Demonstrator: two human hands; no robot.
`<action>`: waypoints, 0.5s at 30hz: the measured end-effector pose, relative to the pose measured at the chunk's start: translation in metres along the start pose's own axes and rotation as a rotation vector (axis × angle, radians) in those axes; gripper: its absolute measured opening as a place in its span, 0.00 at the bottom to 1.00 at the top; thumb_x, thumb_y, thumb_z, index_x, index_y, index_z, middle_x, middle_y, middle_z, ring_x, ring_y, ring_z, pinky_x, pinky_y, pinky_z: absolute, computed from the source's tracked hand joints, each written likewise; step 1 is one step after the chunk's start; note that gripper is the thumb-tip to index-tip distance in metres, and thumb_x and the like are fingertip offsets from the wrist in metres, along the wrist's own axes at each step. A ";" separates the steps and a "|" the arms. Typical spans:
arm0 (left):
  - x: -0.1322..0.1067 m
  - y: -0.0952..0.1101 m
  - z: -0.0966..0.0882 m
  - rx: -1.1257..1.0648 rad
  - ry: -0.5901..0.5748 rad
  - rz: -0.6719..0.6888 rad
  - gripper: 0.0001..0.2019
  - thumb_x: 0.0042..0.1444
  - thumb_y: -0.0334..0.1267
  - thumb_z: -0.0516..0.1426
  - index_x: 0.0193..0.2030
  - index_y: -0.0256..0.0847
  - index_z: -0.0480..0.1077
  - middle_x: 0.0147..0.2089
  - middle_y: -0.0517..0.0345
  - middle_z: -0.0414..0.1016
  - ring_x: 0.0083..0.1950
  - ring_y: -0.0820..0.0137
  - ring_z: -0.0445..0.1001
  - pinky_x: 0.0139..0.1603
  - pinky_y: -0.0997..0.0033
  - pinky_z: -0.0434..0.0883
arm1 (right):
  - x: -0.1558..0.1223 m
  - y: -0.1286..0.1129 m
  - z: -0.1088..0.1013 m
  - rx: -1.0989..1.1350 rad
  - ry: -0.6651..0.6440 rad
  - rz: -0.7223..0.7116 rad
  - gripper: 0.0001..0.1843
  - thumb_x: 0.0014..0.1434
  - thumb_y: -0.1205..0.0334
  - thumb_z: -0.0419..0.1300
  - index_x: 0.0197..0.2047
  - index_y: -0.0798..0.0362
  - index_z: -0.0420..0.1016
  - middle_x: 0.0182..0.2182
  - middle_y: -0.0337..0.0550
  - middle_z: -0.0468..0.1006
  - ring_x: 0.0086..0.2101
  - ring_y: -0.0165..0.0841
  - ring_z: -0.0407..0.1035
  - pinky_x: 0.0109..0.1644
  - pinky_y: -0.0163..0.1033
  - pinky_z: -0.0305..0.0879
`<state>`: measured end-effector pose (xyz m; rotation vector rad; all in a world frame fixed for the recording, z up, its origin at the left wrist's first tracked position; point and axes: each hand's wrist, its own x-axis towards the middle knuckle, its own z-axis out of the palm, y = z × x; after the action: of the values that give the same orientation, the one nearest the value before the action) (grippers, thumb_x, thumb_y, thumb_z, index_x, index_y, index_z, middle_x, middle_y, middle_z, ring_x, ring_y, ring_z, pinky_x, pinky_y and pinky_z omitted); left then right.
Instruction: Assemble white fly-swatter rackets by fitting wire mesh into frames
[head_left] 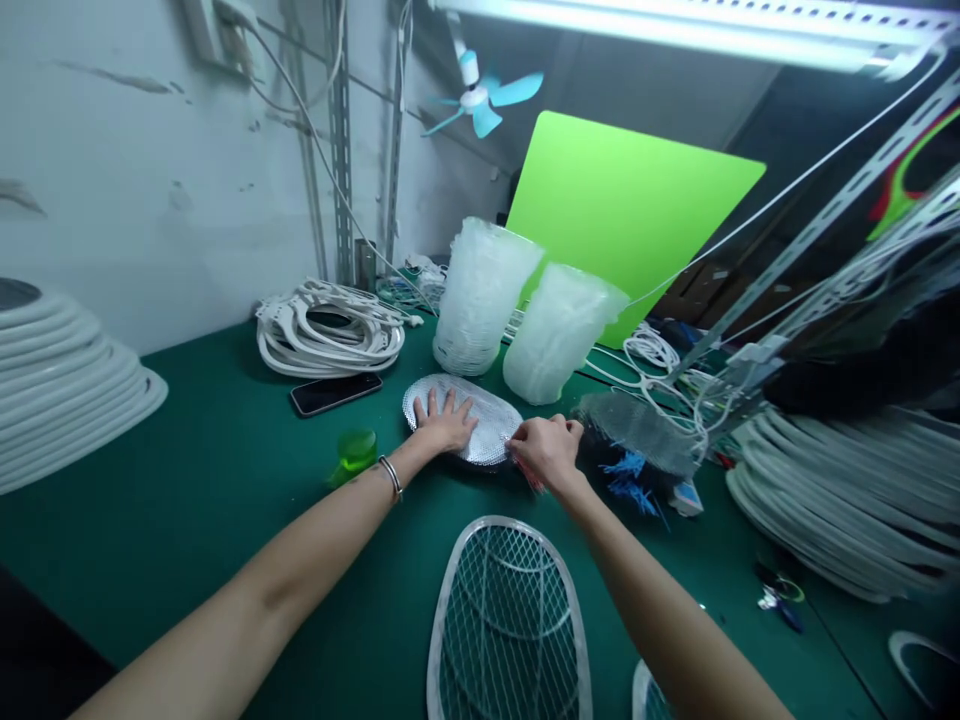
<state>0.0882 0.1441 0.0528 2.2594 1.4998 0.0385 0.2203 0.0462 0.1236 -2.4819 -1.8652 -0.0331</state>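
Lying flat with fingers spread wide, the left hand (448, 427) covers part of a silvery mesh oval (496, 420), just toward six o'clock from mid-view on the green tabletop (210, 430). At the oval's right edge, the right hand (546, 447) is bunched nearly closed above red strands (533, 477); I cannot tell whether it pinches mesh or strands. From the oval, a green translucent cup-like piece (355, 451) sits toward nine o'clock, contents unclear; a taller frosted stack (484, 300) is at twelve, a shorter stack (562, 335) at two; a small white-and-blue box (686, 497), inside hidden, lies between three and four.
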 end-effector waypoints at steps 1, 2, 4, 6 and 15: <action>0.000 -0.002 0.002 -0.001 -0.008 -0.001 0.31 0.65 0.54 0.38 0.72 0.52 0.40 0.75 0.57 0.28 0.72 0.43 0.24 0.64 0.30 0.28 | 0.006 0.001 0.004 -0.017 -0.046 0.019 0.12 0.57 0.52 0.62 0.37 0.53 0.78 0.39 0.47 0.78 0.50 0.45 0.66 0.55 0.57 0.56; 0.000 -0.003 0.003 -0.003 -0.013 0.000 0.31 0.65 0.55 0.37 0.73 0.52 0.39 0.75 0.58 0.27 0.72 0.44 0.23 0.64 0.30 0.27 | 0.011 0.002 0.006 -0.030 -0.093 0.038 0.14 0.58 0.51 0.62 0.40 0.54 0.76 0.42 0.46 0.77 0.50 0.42 0.67 0.56 0.57 0.57; 0.000 -0.004 0.002 -0.012 -0.018 0.004 0.31 0.65 0.55 0.36 0.73 0.51 0.38 0.74 0.58 0.25 0.72 0.44 0.21 0.64 0.31 0.25 | 0.020 0.005 0.006 -0.039 -0.186 0.078 0.17 0.61 0.50 0.60 0.45 0.55 0.74 0.46 0.45 0.75 0.49 0.40 0.68 0.55 0.55 0.61; 0.001 -0.004 0.000 -0.026 -0.025 0.012 0.31 0.65 0.56 0.36 0.73 0.51 0.38 0.74 0.58 0.25 0.72 0.44 0.20 0.64 0.31 0.25 | 0.029 0.010 0.001 -0.027 -0.275 0.117 0.17 0.62 0.51 0.59 0.47 0.55 0.72 0.47 0.46 0.75 0.46 0.38 0.70 0.52 0.53 0.65; 0.005 -0.009 -0.010 -0.093 0.001 0.023 0.34 0.62 0.63 0.30 0.71 0.57 0.45 0.75 0.59 0.35 0.73 0.42 0.30 0.65 0.29 0.34 | 0.033 0.000 -0.019 0.053 -0.287 0.095 0.16 0.62 0.53 0.59 0.49 0.54 0.72 0.49 0.46 0.73 0.47 0.39 0.69 0.52 0.52 0.67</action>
<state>0.0802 0.1546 0.0573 2.2029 1.4426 0.1132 0.2293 0.0771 0.1438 -2.6521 -1.8093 0.3894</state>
